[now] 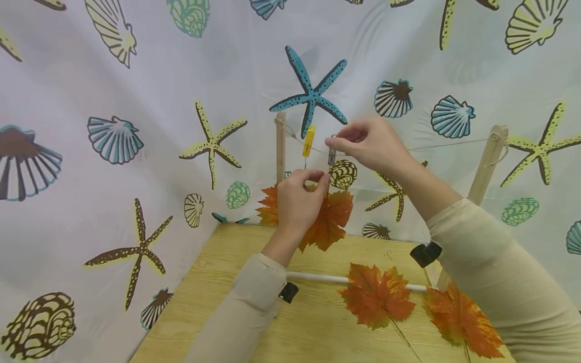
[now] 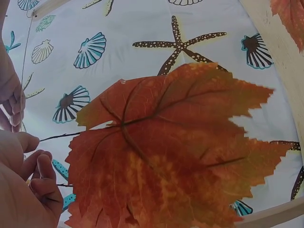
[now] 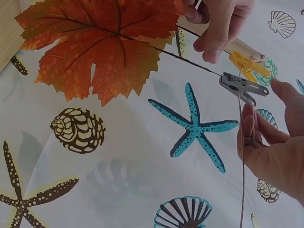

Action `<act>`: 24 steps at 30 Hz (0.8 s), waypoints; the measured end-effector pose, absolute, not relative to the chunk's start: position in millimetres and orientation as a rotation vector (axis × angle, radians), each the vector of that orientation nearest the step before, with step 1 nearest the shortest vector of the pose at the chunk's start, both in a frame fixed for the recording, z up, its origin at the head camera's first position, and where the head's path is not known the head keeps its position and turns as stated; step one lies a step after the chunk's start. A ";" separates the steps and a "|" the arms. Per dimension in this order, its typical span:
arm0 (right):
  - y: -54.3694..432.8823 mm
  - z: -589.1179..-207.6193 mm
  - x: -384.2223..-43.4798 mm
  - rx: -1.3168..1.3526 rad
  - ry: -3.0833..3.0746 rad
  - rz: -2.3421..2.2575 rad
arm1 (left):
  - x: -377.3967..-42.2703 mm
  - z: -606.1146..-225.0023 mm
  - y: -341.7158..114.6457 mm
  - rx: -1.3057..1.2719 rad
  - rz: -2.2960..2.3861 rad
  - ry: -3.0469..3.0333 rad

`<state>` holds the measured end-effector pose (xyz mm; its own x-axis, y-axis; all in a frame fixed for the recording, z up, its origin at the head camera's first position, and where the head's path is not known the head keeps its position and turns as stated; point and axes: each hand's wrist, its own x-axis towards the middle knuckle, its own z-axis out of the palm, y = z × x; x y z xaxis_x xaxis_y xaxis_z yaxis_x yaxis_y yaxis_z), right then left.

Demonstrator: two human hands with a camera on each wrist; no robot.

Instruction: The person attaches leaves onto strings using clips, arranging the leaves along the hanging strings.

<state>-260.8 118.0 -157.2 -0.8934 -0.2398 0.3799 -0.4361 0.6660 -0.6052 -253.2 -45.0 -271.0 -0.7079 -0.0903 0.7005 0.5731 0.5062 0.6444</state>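
Note:
My right hand [image 1: 369,143] pinches a grey clothespin [image 3: 243,88] by its handle ends, thumb on one side and fingers on the other. The clothespin sits at the string [image 3: 242,166], with its nose on the thin dark stem [image 3: 190,62] of an orange-red artificial maple leaf [image 2: 166,137]. Just below, my left hand [image 1: 301,196] has bent fingers close to that stem; in the right wrist view the stem passes clear of the thumb tip. A yellow clothespin [image 1: 308,141] stands beside, with a second hanging leaf [image 1: 269,205] under it.
The string runs between a left wooden post [image 1: 280,151] and a right wooden post [image 1: 487,166]. On the wooden tabletop [image 1: 218,282] lie two more leaves, one near the middle [image 1: 376,297] and one at right [image 1: 463,320], beside a white rod [image 1: 317,277]. A shell-patterned curtain [image 1: 159,75] hangs behind.

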 end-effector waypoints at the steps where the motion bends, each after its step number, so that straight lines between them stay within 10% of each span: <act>1: 118.6 -158.0 -260.3 0.537 -2.611 1.061 | -252.6 -271.2 -45.2 -0.389 -1.222 -2.060; 24: 126.2 -173.1 -245.4 0.539 -2.508 1.167 | -247.1 -275.1 -48.2 -0.364 -1.180 -2.072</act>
